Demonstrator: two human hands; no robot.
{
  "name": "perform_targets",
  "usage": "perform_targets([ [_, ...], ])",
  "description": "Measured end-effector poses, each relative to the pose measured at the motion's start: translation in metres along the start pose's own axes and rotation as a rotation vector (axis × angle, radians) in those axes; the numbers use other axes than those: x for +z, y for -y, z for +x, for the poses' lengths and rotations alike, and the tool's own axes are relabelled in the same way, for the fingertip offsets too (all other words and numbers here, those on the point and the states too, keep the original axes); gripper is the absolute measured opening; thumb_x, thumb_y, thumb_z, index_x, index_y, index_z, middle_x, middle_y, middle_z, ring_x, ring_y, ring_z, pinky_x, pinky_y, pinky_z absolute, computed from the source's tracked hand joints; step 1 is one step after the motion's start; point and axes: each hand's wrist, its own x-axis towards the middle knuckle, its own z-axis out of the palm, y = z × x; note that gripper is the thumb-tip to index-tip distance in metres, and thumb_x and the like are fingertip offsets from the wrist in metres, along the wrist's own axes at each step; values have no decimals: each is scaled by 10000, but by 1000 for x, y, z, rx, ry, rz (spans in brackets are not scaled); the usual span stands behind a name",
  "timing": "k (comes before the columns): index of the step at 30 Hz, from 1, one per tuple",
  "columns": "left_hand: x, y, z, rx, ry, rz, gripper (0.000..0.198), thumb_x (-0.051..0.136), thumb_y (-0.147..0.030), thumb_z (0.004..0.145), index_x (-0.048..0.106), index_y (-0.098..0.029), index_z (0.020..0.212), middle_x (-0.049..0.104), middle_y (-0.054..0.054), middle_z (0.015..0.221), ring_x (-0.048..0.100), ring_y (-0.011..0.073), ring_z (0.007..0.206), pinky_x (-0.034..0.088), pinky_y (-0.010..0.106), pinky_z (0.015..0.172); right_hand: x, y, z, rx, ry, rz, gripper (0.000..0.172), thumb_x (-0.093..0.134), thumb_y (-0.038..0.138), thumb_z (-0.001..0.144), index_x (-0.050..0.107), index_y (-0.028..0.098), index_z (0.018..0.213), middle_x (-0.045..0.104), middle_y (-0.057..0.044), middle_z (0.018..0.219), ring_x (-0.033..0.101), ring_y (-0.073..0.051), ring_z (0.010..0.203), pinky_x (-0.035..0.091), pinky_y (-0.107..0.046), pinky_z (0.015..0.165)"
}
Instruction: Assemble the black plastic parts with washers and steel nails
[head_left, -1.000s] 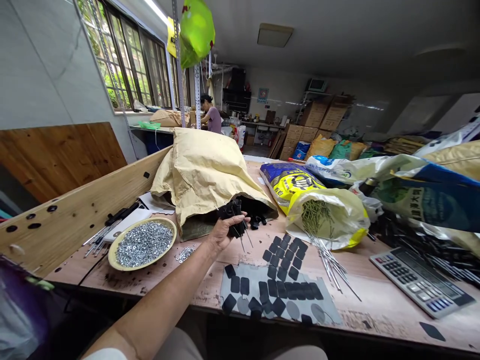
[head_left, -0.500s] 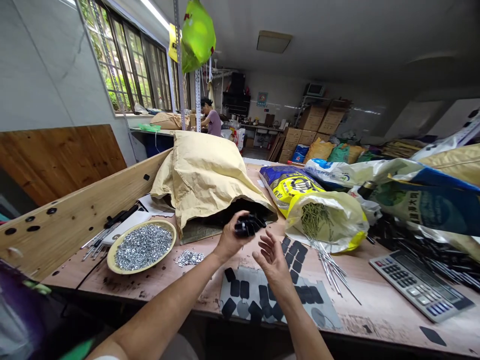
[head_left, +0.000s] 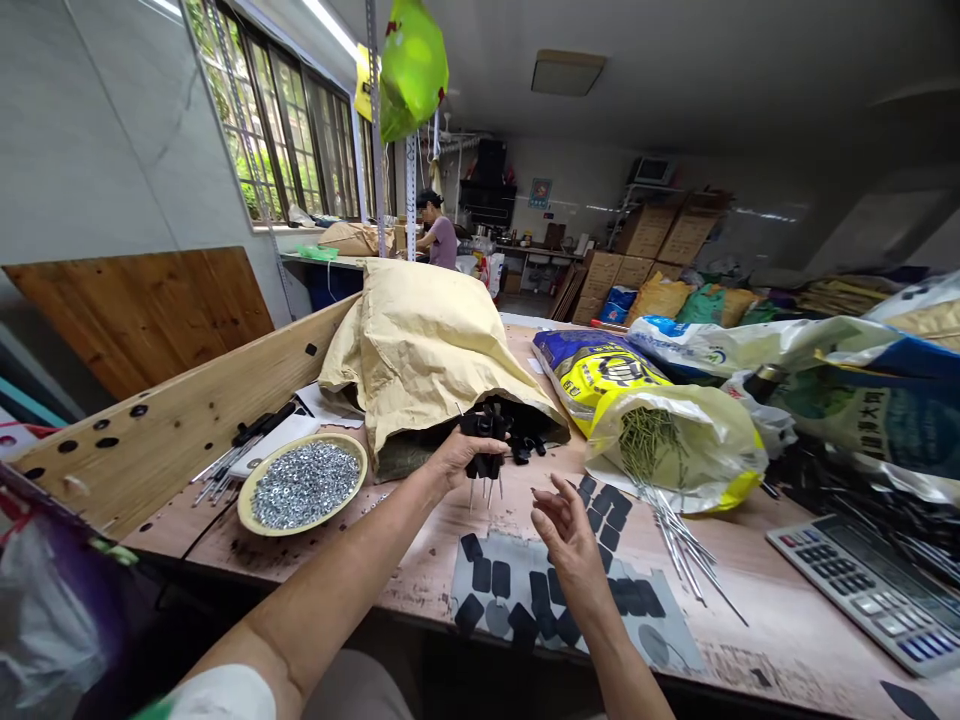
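Steel nails (head_left: pixel 481 492) pierce black rubber tabs (head_left: pixel 486 437) clamped in the curled fingers of the left hand (head_left: pixel 457 462), before a tan paper sack (head_left: pixel 424 350); the right hand (head_left: pixel 570 535), fingers spread apart and empty, hovers over a pale plywood table (head_left: pixel 757 620).

You are handling matt black plastic pieces (head_left: pixel 484 438) set with bright steel pins (head_left: pixel 492 492). Your bench (head_left: pixel 757 650) is rough, stained plywood. The crumpled paper sack (head_left: pixel 427 350) looks matt; the washers (head_left: pixel 304 485) are shiny metal.

black pads (head_left: pixel 481 575) — on grey sheet (head_left: pixel 510 560) | tan paper sack (head_left: pixel 427 350) | blue-yellow sack (head_left: pixel 592 365)
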Motion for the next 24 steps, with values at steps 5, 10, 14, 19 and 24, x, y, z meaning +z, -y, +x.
perform_targets([
  [5, 0, -1, 1, -7, 18, 13, 314, 831, -243, 548, 732, -104, 812, 735, 123, 856, 715, 254, 760, 549, 358, 696, -4, -1, -5, 7, -6, -14, 675, 684, 530, 794, 433, 249, 1353, 640, -87, 1102, 591, -256, 1113, 482, -406, 946],
  [10, -11, 5, 8, 102, -67, 164, 388, 834, -200, 503, 693, -127, 856, 687, 29, 724, 659, 194, 682, 510, 300, 630, -7, -4, -7, 16, 2, -23, 661, 666, 545, 808, 434, 246, 1350, 645, -76, 1081, 604, -237, 1066, 472, -388, 942],
  [14, -20, 8, 14, 238, -125, 348, 574, 829, -109, 438, 658, -172, 983, 665, -25, 806, 618, 167, 787, 478, 271, 739, -7, -6, -10, 28, -2, -36, 659, 648, 572, 813, 446, 242, 1347, 654, -71, 1066, 617, -238, 1041, 477, -391, 935],
  [19, -24, 8, 14, 308, -126, 600, 614, 803, -112, 464, 653, -201, 1053, 676, -11, 877, 615, 205, 866, 459, 293, 805, -7, -7, -13, 36, -6, -18, 680, 648, 590, 804, 447, 244, 1353, 657, -60, 1051, 627, -235, 1035, 480, -393, 947],
  [24, -13, 26, 12, 299, -91, 868, 586, 751, -96, 517, 661, -257, 1073, 703, 7, 863, 647, 253, 839, 451, 311, 776, -9, -12, -13, 33, -14, -8, 649, 649, 586, 807, 467, 239, 1325, 662, -59, 1039, 637, -236, 1012, 497, -403, 939],
])
